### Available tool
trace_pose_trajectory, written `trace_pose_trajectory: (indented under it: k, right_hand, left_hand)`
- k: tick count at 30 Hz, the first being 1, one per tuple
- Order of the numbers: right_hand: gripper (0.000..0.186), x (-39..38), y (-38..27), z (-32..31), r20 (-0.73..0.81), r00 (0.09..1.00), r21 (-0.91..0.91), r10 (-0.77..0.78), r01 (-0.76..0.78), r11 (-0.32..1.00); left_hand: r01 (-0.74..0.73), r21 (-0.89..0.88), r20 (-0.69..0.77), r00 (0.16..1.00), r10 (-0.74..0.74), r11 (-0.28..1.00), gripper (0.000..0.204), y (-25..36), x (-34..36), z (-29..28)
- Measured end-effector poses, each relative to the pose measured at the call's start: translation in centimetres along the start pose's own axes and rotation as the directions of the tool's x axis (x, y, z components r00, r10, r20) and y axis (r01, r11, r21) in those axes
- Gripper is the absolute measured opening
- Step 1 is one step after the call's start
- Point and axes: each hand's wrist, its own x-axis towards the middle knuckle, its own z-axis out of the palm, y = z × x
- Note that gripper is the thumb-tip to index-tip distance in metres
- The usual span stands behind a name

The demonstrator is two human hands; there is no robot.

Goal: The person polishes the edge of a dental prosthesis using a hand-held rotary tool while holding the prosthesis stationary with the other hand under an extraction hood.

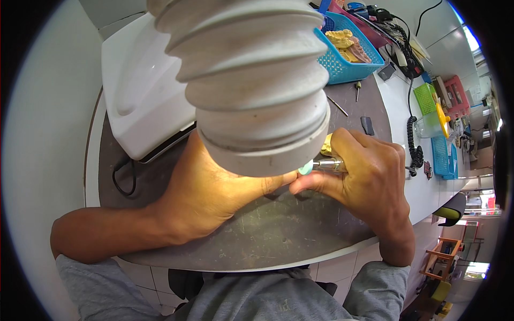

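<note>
My right hand (369, 171) is closed around a slim metal rotary handpiece (329, 165), which points left. A rounded mint-green piece (305, 168) sits at its tip; whether it is the tool's bit or a separate thing, I cannot tell. My left hand (219, 187) reaches under a wide white corrugated hose (257, 80), thumb stretched toward that tip. The hose hides its other fingers and most of whatever they grip. Both thumbs come close together below the tool. Just behind my right fingers shows a bit of yellow dental plaster (326, 145), partly covered.
A white box-shaped machine (142, 80) with a black cable stands left. Far right on the grey mat (267, 241), a blue basket (348, 69) holds yellow and pink dental casts. Thin tools (337, 106) lie nearby. A coiled black cord (415, 142) runs along the right side.
</note>
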Motion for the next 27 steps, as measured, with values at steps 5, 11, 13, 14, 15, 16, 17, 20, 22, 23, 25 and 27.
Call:
trace_pose_trajectory:
  k: [5, 11, 13, 14, 15, 16, 17, 20, 22, 23, 25, 27]
  right_hand:
    - [0.063, -0.03, 0.0, 0.12, -0.011, 1.0, -0.013, 0.003, -0.004, 1.0]
    - [0.063, -0.04, 0.08, -0.08, 0.004, 1.0, -0.02, 0.021, -0.021, 1.0]
    - [0.063, 0.06, -0.01, 0.01, -0.01, 1.0, -0.01, 0.003, -0.003, 1.0]
    - [0.064, 0.11, -0.06, 0.07, -0.025, 1.0, 0.001, -0.015, 0.015, 1.0]
    - [0.064, 0.07, -0.02, 0.1, -0.027, 1.0, 0.003, -0.015, 0.015, 1.0]
    - [0.064, -0.01, 0.14, 0.11, -0.029, 1.0, 0.006, -0.005, 0.005, 1.0]
    - [0.065, -0.05, 0.24, 0.11, -0.031, 1.0, 0.008, 0.005, -0.004, 1.0]
    - [0.065, -0.02, 0.1, 0.06, -0.017, 1.0, -0.012, 0.003, -0.003, 1.0]
    - [0.065, 0.01, 0.07, 0.03, -0.011, 1.0, -0.013, 0.003, -0.003, 1.0]
    - [0.065, 0.02, 0.07, 0.06, -0.004, 1.0, -0.016, 0.003, -0.003, 1.0]
    - [0.066, -0.03, 0.19, 0.06, -0.005, 1.0, -0.01, 0.003, -0.003, 1.0]
    - [0.066, -0.01, 0.24, 0.05, -0.007, 1.0, -0.004, 0.002, -0.002, 1.0]
  left_hand:
    - [-0.046, 0.0, -0.015, 0.999, 0.046, 0.999, 0.033, -0.52, 0.13, 0.06]
    - [-0.034, -0.012, -0.049, 0.998, 0.034, 0.999, 0.035, -0.4, -0.02, 0.21]
    - [-0.007, -0.023, -0.045, 0.999, 0.006, 1.0, 0.036, -0.18, -0.05, 0.24]
    - [-0.012, -0.006, -0.044, 0.999, 0.011, 1.0, 0.036, -0.01, -0.05, 0.22]
    - [-0.016, 0.011, -0.043, 0.999, 0.017, 1.0, 0.036, 0.09, -0.07, 0.2]
    - [-0.017, 0.01, -0.041, 0.999, 0.017, 1.0, 0.036, -0.01, 0.03, 0.21]
    - [-0.036, -0.011, -0.023, 0.999, 0.036, 0.999, 0.036, -0.2, 0.13, 0.21]
    - [-0.069, -0.017, -0.007, 0.998, 0.069, 0.997, 0.035, -0.56, 0.16, 0.01]
    - [-0.082, -0.005, -0.007, 0.997, 0.082, 0.997, 0.035, -0.6, 0.16, -0.06]
    - [-0.068, -0.012, 0.002, 0.998, 0.069, 0.998, 0.035, -0.58, 0.2, -0.07]
    - [-0.055, -0.02, 0.011, 0.998, 0.055, 0.998, 0.034, -0.52, 0.27, -0.06]
    - [-0.05, -0.011, 0.023, 0.998, 0.05, 0.999, 0.034, -0.44, 0.38, -0.01]
